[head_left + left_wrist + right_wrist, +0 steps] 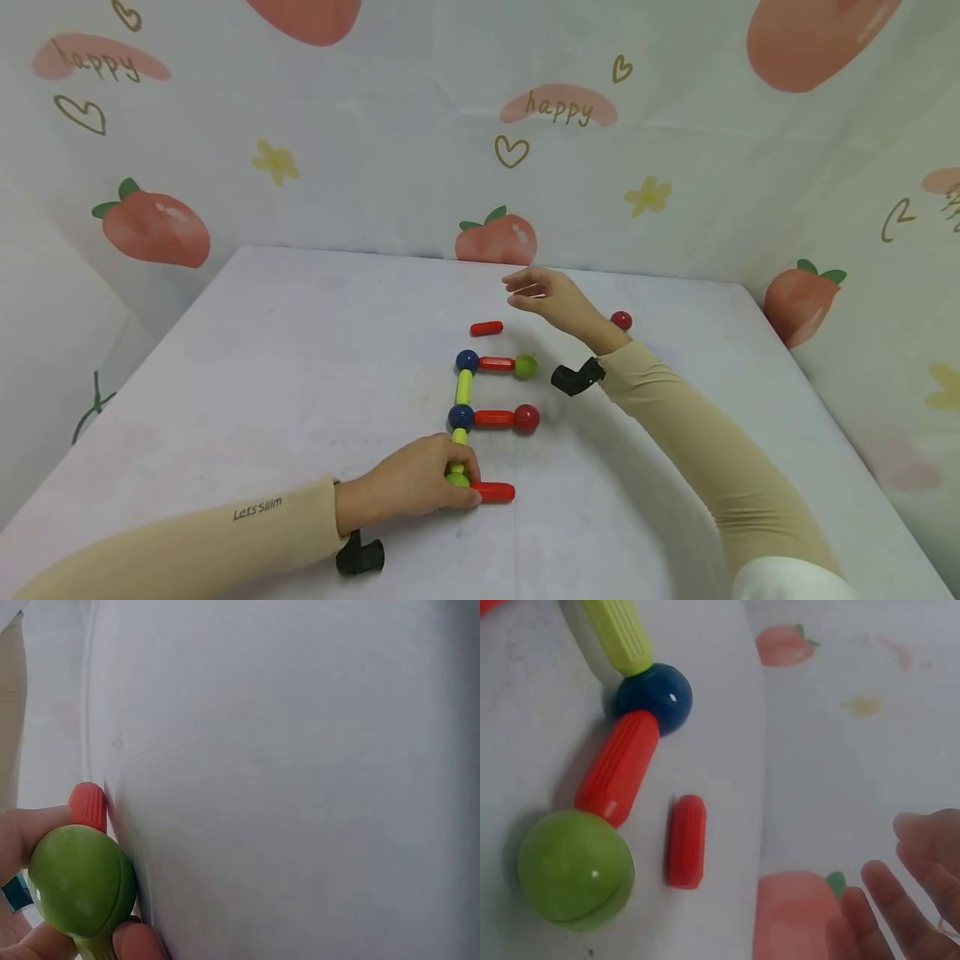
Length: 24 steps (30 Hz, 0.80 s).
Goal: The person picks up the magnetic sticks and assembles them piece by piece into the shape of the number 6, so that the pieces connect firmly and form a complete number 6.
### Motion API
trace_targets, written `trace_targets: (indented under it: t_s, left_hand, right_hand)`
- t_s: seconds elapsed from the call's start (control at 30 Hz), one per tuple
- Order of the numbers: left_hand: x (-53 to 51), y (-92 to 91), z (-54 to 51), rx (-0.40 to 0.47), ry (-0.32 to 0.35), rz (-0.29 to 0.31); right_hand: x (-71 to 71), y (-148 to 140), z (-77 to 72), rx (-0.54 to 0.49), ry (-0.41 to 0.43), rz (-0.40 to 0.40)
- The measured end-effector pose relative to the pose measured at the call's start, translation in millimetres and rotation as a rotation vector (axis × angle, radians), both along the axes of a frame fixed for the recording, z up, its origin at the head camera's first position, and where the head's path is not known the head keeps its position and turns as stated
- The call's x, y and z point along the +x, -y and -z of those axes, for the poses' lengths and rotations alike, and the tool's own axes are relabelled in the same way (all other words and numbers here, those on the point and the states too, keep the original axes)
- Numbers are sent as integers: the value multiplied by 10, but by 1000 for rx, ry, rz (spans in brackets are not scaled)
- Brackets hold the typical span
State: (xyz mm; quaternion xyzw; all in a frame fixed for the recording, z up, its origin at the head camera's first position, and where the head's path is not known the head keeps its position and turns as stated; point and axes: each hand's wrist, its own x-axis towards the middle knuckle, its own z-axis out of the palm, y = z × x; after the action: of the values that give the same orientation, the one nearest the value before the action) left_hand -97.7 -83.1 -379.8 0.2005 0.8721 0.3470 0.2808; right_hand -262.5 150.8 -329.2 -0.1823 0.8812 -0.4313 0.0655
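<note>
My left hand (416,479) grips the green ball (79,881) at the near end of a magnetic stick-and-ball figure on the table. From that ball a red stick (497,492) points right, and a yellow-green stick (460,437) runs to a blue ball (461,417). Beyond it another yellow-green stick (465,387) reaches a second blue ball (467,360). Red sticks join the blue balls to a red ball (527,418) and a green ball (526,366). My right hand (551,298) hovers past the figure, fingers extended, holding nothing. Nearest it lies a loose red stick (487,328).
A single red ball (621,320) lies on the white table (315,333), just beyond my right wrist. A printed cloth (405,150) hangs behind the table's far edge. Each wrist carries a black camera mount.
</note>
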Motion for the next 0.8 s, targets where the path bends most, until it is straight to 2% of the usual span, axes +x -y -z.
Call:
trace_targets:
  t_s: [0.2,0.5,0.67,0.8]
  left_hand:
    - [-6,-3,-3,-7,2,-1]
    - [-12,-5,0,-10,1,-1]
    - [-10,-6,-4,-11,7,-2]
    - [-11,-12,-4,-10,14,1]
  right_hand:
    - [-20,-94,-9,-31,16,29]
    - [9,-229,-68,-132,-12,64]
    - [-47,-174,26,-134,21,33]
    - [-136,-92,170,-67,76,-29]
